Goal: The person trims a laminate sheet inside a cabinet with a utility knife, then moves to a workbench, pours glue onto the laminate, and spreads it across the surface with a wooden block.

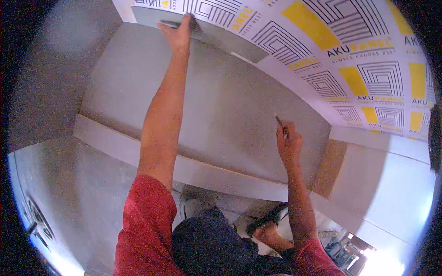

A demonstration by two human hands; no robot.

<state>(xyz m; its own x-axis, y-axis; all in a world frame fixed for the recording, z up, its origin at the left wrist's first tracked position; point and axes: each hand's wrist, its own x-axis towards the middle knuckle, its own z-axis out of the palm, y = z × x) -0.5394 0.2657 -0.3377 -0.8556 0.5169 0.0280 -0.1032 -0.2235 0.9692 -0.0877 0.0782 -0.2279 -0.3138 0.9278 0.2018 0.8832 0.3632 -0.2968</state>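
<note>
My left hand (pixel 177 34) reaches far forward with thumb and finger spread, touching a narrow grey strip (pixel 221 41) that runs along the foot of the printed panel. A dark patch shows between its fingers, and I cannot tell whether it is shadow or an object. My right hand (pixel 289 140) is closed around a thin pencil-like tool (pixel 278 119), its tip pointing up and forward. That hand is over the right part of a wide grey board (pixel 221 106), apart from the strip.
White film printed with yellow and black logos (pixel 359 50) covers the panel at the back right. A pale raised edge (pixel 212 175) crosses in front of the board. A dark grey side panel (pixel 50 73) stands left. My knee (pixel 212 244) and sandalled foot (pixel 267 230) are below.
</note>
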